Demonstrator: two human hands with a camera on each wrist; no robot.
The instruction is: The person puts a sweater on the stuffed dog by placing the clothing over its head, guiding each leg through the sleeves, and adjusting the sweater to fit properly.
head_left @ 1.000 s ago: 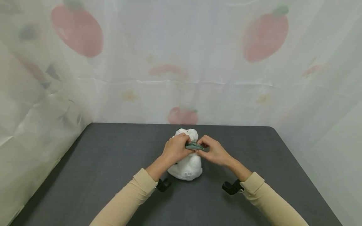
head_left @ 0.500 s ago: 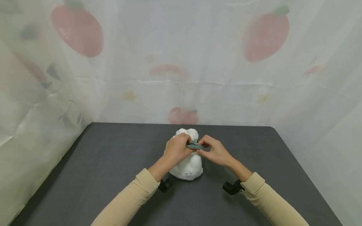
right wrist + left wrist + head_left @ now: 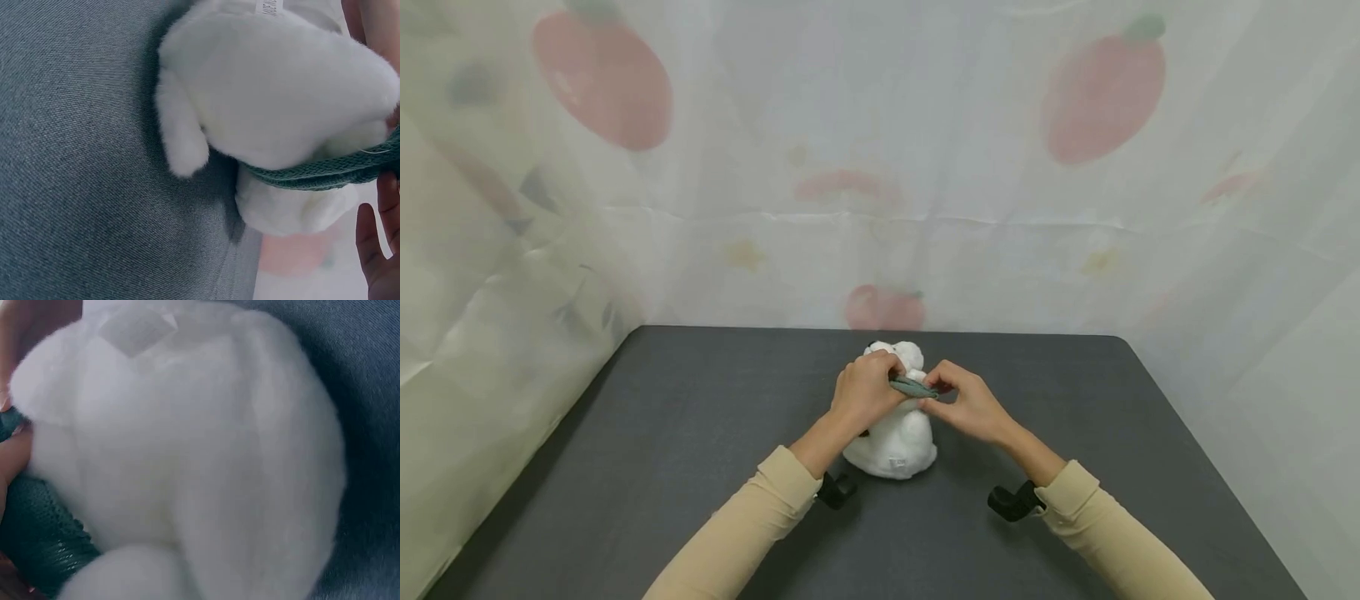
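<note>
My left hand (image 3: 867, 392) and right hand (image 3: 967, 402) meet at the neck of a white plush toy (image 3: 895, 437) that sits upright on the dark grey counter (image 3: 662, 467), near its far middle. The fingers of both hands are curled and pinch a green knitted scarf (image 3: 913, 387) that wraps around the toy's neck, my left from the left side, my right from the right. A sewn label (image 3: 270, 6) shows low on the toy's near side.
</note>
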